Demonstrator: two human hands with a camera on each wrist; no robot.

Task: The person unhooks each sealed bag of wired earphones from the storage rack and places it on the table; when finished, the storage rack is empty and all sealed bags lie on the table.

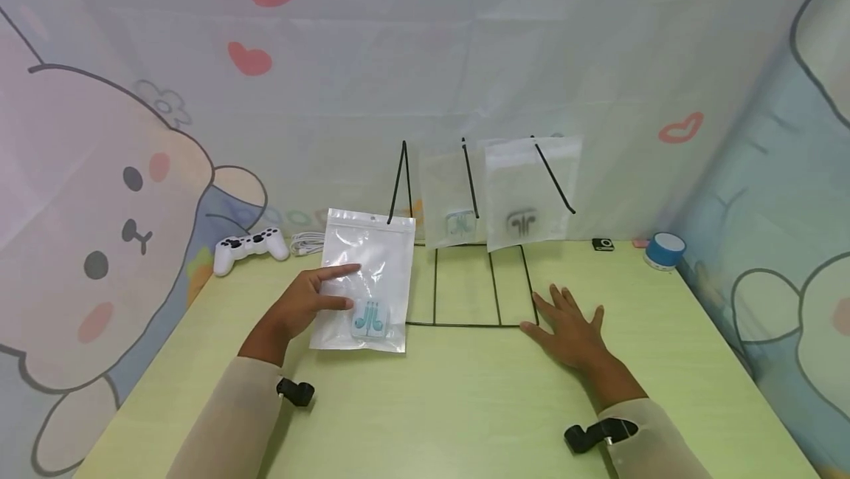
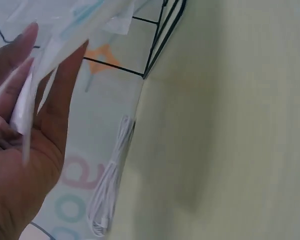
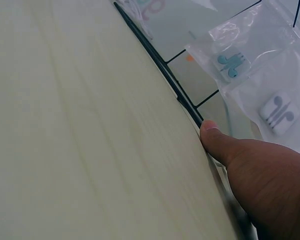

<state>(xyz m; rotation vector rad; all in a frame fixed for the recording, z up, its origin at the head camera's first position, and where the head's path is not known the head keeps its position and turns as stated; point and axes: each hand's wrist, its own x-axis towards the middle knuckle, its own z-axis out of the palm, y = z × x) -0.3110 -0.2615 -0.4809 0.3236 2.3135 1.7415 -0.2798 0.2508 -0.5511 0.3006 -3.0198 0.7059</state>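
A white zip bag (image 1: pixel 361 243) with teal earphones in a clear case (image 1: pixel 369 318) hangs from the left hook of a black wire rack (image 1: pixel 465 326). My left hand (image 1: pixel 299 309) holds this bag by its left side. In the left wrist view the bag (image 2: pixel 65 52) passes between the fingers of the left hand (image 2: pixel 35 145). Fingers spread, my right hand (image 1: pixel 571 335) rests at the rack's front right corner. In the right wrist view its thumb (image 3: pixel 215 137) touches the front rod. Two more bags hang behind, one with teal earphones (image 1: pixel 460 224), one with dark earphones (image 1: pixel 522 223).
Along the back left of the table (image 1: pixel 425 412) lie a white game controller (image 1: pixel 251 249) and a coiled white cable (image 1: pixel 307 243). A small black player (image 1: pixel 603 244) and a blue and white round speaker (image 1: pixel 665 250) sit at the back right. A printed curtain (image 1: pixel 372 66) hangs behind.
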